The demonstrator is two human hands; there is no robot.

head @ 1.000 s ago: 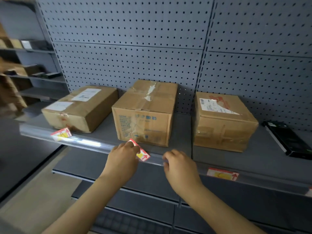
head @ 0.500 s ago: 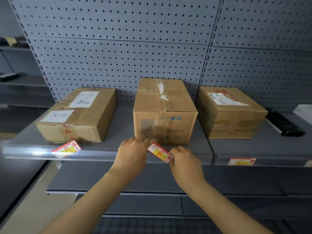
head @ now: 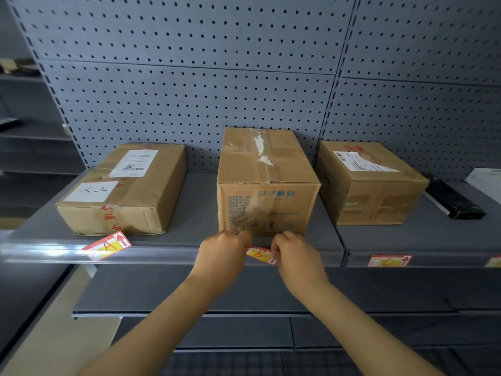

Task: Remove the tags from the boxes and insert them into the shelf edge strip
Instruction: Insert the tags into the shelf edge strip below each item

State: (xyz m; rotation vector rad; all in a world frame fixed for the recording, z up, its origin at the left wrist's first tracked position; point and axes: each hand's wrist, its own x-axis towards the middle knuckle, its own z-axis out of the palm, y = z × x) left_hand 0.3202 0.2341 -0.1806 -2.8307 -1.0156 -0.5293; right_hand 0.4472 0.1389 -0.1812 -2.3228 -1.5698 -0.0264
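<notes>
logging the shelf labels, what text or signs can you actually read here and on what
"A" and a red up arrow: left tag
"B": tag held by both hands
"C" and a red arrow: right tag
Handwriting on left box, blue print on middle box, shipping labels: too blurred to read

Single head-worn view, wide-angle, facing forward and slightly down at a grey shelf (head: 189,213) backed by pegboard (head: 189,90). Camera sits close, about an arm's reach off; both forearms enter from the bottom edge. Shelf top is seen from above, its edge strip (head: 162,253) crossing mid-frame. Lines bow near the frame borders. Lower shelves (head: 189,289) fill the bottom. No second view.
</notes>
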